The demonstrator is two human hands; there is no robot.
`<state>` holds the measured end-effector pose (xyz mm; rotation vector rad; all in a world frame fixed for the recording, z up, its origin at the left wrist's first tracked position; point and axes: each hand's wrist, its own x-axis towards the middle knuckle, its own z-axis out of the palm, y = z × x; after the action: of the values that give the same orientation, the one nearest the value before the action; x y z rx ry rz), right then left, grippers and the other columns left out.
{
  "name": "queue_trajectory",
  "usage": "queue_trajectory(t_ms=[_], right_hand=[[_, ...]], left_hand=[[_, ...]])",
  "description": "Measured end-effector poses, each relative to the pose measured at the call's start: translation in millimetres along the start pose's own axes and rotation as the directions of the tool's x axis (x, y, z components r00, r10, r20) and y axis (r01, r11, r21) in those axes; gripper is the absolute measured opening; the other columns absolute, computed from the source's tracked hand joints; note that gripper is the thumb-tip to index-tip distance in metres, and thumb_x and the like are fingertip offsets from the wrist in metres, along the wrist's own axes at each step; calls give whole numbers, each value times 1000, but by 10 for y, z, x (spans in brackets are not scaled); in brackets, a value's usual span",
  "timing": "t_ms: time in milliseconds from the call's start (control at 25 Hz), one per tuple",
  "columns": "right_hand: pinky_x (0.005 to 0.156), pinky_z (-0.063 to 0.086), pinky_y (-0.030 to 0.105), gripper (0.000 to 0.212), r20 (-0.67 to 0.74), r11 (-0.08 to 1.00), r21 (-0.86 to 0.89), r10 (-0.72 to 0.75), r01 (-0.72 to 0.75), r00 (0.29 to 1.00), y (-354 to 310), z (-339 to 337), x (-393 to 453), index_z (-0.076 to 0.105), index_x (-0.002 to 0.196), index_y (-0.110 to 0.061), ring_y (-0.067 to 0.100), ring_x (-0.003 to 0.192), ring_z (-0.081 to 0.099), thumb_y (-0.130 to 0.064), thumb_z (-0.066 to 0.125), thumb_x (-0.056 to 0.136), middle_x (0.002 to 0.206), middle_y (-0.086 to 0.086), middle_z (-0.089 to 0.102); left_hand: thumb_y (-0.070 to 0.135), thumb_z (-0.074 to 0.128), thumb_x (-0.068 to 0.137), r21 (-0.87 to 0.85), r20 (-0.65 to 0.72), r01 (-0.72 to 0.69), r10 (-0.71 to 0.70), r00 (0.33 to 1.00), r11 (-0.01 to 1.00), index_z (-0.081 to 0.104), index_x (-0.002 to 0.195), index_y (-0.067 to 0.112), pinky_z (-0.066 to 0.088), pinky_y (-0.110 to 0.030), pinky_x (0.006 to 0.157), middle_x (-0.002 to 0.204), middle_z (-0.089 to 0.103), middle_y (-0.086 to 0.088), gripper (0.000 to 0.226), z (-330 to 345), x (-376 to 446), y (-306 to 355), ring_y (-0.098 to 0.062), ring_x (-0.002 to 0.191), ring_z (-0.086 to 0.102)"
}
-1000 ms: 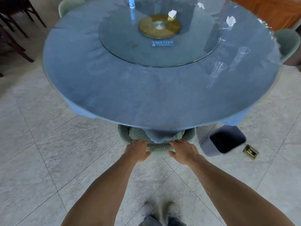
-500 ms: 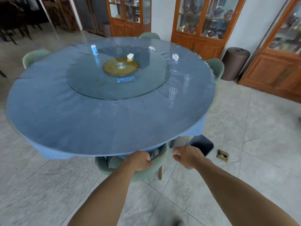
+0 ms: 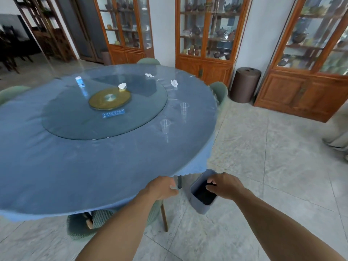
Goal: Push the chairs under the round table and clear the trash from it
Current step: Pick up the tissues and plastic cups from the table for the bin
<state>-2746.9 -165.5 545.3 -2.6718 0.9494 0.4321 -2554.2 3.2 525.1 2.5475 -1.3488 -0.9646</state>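
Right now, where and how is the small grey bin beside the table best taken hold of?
By the near rim of the grey bin, from above: it stands upright on the floor, mouth open and unobstructed, and the right hand is already over that opening. Fingers hooked over the rim should lift it.

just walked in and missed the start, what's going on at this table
A person is tidying a round table covered with a blue cloth. The right hand reaches over the rim of a grey waste bin on the floor beside the table; the left hand is at the table edge above a green chair that sits mostly under it. Two clear plastic cups, three crumpled tissues and a small bottle are on the table, not yet cleared.
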Motion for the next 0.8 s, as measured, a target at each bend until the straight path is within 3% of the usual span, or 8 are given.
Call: queue_trajectory(t_ms=[320,520,800], right_hand=[[83,46,30,37,15,1000,0,-17,18,1000,877,-177,431,61,124,-35,20,109,61,-51,51,92,123,-2,64],[90,47,32,41,34,998,20,-59,58,998,918,-319,946,60,129,-35,20,113,61,-49,52,91,127,-4,64],[93,45,32,46,56,996,-15,-88,89,995,1006,-593,2020,56,133,-32,17,117,59,-53,51,92,130,-7,63]], left_hand=[[53,63,87,-52,-43,71,-73,996,996,57,134,26,44,-34,103,139,54,3,55,-122,562,525,-18,123,53],[47,65,87,-105,-97,119,-130,987,987,63,126,24,45,-30,100,134,59,3,46,-317,936,482,-16,119,56],[59,64,82,-151,-97,208,-224,970,966,57,132,29,43,-32,101,139,54,5,59,-759,1922,291,-16,123,54]])
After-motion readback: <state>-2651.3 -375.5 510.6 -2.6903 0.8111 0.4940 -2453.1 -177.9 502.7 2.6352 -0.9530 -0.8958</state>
